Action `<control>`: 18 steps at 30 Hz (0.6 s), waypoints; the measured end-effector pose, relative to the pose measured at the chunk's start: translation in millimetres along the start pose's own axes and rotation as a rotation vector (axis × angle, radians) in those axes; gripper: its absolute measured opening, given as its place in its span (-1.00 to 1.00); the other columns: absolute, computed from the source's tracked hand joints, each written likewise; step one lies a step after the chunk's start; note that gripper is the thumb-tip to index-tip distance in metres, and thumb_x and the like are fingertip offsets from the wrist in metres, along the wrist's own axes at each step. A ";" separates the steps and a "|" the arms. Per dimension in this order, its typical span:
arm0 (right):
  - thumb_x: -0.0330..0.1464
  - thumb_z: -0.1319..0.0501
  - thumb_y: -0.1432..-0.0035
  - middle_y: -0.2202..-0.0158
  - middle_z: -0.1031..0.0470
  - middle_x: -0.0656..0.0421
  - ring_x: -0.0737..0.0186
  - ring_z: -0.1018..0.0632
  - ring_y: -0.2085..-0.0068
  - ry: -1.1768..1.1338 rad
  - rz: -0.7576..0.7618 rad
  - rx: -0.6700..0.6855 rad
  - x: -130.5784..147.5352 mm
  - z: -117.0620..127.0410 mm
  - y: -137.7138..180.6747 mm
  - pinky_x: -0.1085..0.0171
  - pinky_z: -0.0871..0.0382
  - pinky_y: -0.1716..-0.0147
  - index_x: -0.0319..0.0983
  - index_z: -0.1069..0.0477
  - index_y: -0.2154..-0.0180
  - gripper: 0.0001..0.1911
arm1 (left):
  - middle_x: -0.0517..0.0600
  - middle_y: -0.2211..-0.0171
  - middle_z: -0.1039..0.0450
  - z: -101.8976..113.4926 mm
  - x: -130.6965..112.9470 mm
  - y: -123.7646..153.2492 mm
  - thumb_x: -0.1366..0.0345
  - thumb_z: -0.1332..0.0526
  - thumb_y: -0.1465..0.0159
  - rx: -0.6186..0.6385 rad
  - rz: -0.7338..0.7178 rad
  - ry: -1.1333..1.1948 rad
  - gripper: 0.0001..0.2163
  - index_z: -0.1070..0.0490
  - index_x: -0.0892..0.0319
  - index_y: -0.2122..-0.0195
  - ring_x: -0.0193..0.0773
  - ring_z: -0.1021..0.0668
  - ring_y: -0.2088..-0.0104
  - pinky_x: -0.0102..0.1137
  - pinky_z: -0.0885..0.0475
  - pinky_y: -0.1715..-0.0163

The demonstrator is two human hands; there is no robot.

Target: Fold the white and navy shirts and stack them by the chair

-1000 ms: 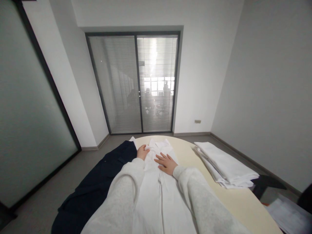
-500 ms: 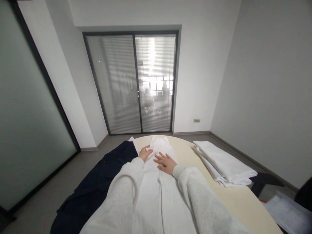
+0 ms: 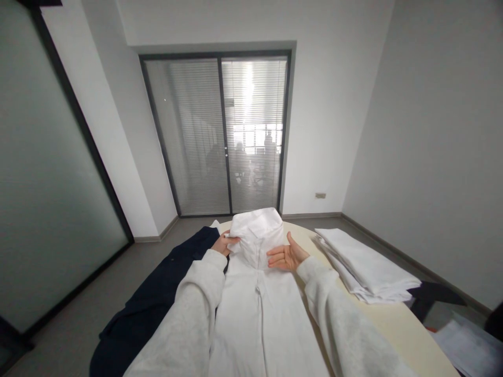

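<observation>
A long white cloth garment point(image 3: 243, 319) lies lengthwise on the table, with a seam or opening running down its middle. Its far end is raised and folded over toward me. My left hand point(image 3: 223, 243) grips the left edge of that raised part, thumb on top of the cloth. At the right side, my right hand point(image 3: 287, 256) is open, thumb up and fingers stretched out against the cloth. Both forearms wear light grey sleeves. Just left of the garment lies a dark navy garment point(image 3: 157, 283).
The pale round-edged table point(image 3: 377, 330) carries a folded stack of white cloth point(image 3: 365, 264) on the right. Beyond its lower right edge is a whitish sheet-like item point(image 3: 469, 337). A glass door with blinds point(image 3: 188, 136) stands ahead, with blurred figures behind it.
The garment's far end has been lifted and now bulges up between my hands. My hands have moved apart, and the right one has turned from palm down to thumb up.
</observation>
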State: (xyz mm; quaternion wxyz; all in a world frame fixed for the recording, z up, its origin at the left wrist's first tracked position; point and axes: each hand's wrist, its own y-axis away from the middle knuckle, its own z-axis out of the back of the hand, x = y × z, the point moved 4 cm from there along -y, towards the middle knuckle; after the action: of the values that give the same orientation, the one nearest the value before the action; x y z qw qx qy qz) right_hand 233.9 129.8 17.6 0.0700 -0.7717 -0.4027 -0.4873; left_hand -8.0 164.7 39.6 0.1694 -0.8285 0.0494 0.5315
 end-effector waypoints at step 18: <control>-0.46 -0.19 0.09 0.31 -0.55 0.13 0.15 -0.53 0.23 -0.071 0.779 -0.379 28.7 -18.0 -15.2 0.22 -0.41 0.18 -0.25 -0.39 0.25 -0.74 | 0.09 0.20 -0.50 -46.8 -79.4 12.5 0.31 -0.24 -0.05 0.145 -0.304 -0.561 -0.80 -0.49 0.25 0.29 -0.13 -0.48 0.12 -0.28 -0.29 0.05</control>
State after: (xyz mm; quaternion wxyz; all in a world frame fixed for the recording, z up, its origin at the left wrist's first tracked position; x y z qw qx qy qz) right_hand 216.7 146.8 45.8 0.0918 -0.8815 0.0130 -0.4631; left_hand -5.0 129.6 125.7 0.3126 -0.6335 -0.0857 0.7026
